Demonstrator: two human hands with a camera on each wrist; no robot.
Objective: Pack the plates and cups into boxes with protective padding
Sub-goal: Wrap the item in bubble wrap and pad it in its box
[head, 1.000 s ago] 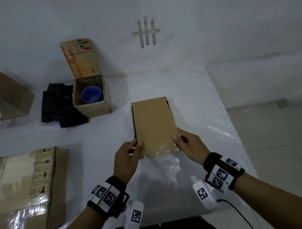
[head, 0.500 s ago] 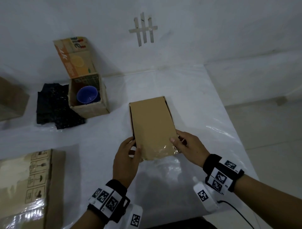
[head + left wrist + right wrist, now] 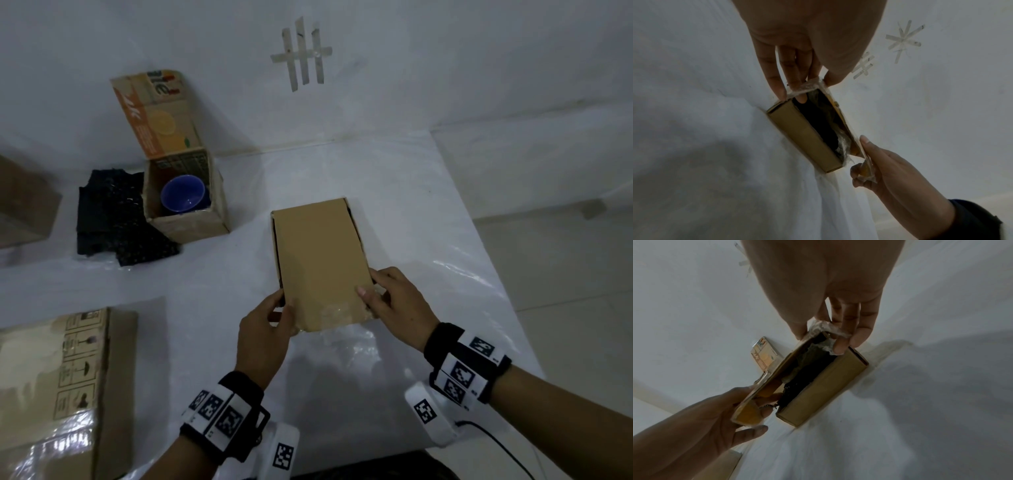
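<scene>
Bare table (image 3: 359, 171) lies open in the upper middle of the head view, between the open carton (image 3: 191, 219) holding a blue cup (image 3: 183, 196) and the flat box (image 3: 320, 263). At lower left a large taped carton (image 3: 65, 387) blocks the way; black padding (image 3: 113, 219) fills the far left.

- The head camera is looking down from above the table's (image 3: 394, 178) near edge, facing the wall.
- Each wrist camera is peering close along its fingers; all three are sharing the brown box (image 3: 322, 260) (image 3: 803, 138) (image 3: 824, 386).
</scene>
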